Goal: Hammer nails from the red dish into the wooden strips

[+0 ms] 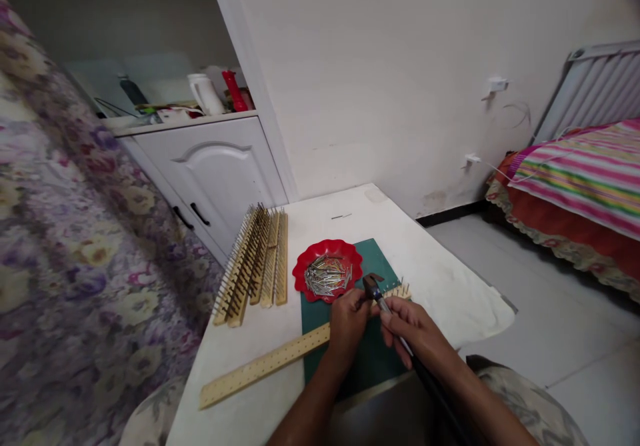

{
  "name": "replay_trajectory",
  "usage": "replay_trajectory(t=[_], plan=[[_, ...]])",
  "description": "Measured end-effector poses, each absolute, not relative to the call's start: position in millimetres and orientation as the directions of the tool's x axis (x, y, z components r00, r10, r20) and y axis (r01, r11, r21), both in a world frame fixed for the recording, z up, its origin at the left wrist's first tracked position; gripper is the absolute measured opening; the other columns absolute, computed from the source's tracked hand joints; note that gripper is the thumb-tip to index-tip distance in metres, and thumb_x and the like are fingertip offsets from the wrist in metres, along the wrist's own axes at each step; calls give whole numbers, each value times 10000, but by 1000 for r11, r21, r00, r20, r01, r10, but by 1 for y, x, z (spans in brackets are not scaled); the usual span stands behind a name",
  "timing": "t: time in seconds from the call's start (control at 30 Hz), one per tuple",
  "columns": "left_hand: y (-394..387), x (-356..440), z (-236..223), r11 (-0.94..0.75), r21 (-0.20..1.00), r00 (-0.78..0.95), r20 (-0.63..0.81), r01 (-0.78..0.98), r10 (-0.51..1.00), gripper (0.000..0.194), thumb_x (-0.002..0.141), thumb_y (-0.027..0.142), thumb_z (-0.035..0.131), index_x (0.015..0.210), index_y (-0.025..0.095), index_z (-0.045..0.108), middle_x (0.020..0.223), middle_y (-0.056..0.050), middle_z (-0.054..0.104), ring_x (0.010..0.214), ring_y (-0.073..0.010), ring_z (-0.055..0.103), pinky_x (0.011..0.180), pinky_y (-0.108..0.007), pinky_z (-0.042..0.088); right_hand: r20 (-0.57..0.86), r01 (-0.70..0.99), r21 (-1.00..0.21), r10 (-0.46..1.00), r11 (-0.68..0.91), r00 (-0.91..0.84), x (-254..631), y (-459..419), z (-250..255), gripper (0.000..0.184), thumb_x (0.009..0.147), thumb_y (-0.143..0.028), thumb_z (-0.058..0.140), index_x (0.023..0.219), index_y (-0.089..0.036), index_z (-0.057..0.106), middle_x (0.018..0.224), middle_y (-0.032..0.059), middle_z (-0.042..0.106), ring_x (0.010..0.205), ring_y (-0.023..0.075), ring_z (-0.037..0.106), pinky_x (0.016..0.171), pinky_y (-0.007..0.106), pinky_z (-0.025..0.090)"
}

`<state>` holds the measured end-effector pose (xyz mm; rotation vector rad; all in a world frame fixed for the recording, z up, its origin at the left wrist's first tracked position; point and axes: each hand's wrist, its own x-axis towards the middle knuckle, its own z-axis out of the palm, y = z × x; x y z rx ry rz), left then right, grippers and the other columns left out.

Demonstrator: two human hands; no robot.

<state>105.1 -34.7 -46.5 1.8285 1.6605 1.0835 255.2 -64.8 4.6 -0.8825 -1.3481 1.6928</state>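
Note:
My right hand (407, 323) is wrapped round the handle of a claw hammer (374, 287), its head just above my left fingertips. My left hand (347, 323) is closed in a pinch over a long wooden strip (270, 366) with rows of small holes. What those fingers pinch is too small to make out. At the strip's far right end, several nails (399, 286) stand upright. The strip lies slantwise across a green mat (375, 256). Just beyond my left hand, a red scalloped dish (300, 271) holds a heap of loose nails (327, 278).
Several wooden strips studded with upright nails (255, 259) lie at the left of the white-covered table (260, 409). Two thin loose pieces (341, 217) rest near its back edge. A white cabinet (215, 166) and wall stand behind, a floral curtain (100, 266) left, a bed (590, 173) right.

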Motion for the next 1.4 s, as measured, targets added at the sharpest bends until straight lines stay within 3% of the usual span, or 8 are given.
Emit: replay_trajectory(t=[0.4,0.63,0.8,1.03,1.4], plan=[[-43,103,-41,-243,754,20,291,610,956,119,768,192,533,805,184,646,752,-1,634,669,-118,554,623,-215,400,-15,-192,-977,923,-96,-384,268,-63,9,269,813,-422,550,880,-162,531,529,-69,564,247,23,390,280,145,208],[-66,75,-20,-260,688,53,308,678,950,130,819,241,503,822,194,624,776,-10,625,705,-131,563,646,-223,410,-6,-207,-974,927,-90,-376,272,-64,5,259,823,-410,549,884,-159,532,540,-65,564,256,17,395,287,138,211],[-44,37,0,-149,554,-51,329,819,943,136,828,250,485,832,205,613,811,-2,634,722,-137,561,655,-228,401,-31,-175,-979,921,-106,-388,268,-65,6,294,803,-448,555,890,-168,532,523,-73,558,246,28,394,282,147,199],[0,27,-3,9,263,-40,111,965,993,125,777,184,520,803,204,641,887,-28,654,830,-163,572,660,-231,367,-45,-158,-981,924,-113,-380,267,-66,11,313,778,-471,567,863,-173,518,514,-78,547,240,34,382,282,157,195],[13,28,-4,49,194,-57,37,980,998,141,738,174,505,753,190,645,728,-41,652,701,-180,577,587,-248,334,-40,-163,-980,918,-113,-394,268,-66,10,294,778,-455,574,855,-177,516,515,-77,552,234,34,388,281,153,180]])
